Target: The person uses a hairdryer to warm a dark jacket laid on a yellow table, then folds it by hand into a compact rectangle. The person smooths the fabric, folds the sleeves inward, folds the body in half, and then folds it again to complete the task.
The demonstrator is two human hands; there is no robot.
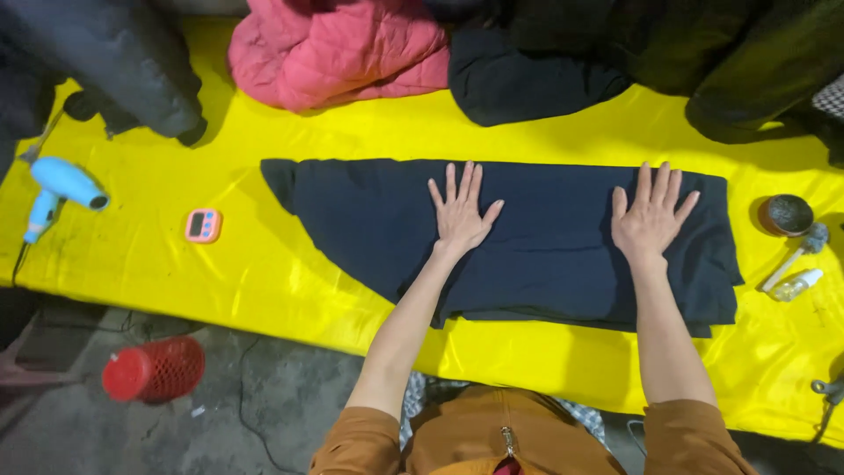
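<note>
A dark navy garment [545, 264] lies folded flat on the yellow table cover [290, 281]. Its left end tapers to a point. My left hand [461, 211] rests palm down near the garment's middle, fingers spread. Flat on the garment's right part is my right hand [651, 215], fingers also spread. Neither hand holds anything.
A pink padded jacket [338, 53] and several dark clothes [633, 53] are piled along the far edge. A blue hair dryer [61, 189] and a small pink timer [203, 225] lie at left. A dark round bowl [785, 214], brush and small spray bottle [796, 284] sit at right. A red cylinder [154, 369] lies on the floor.
</note>
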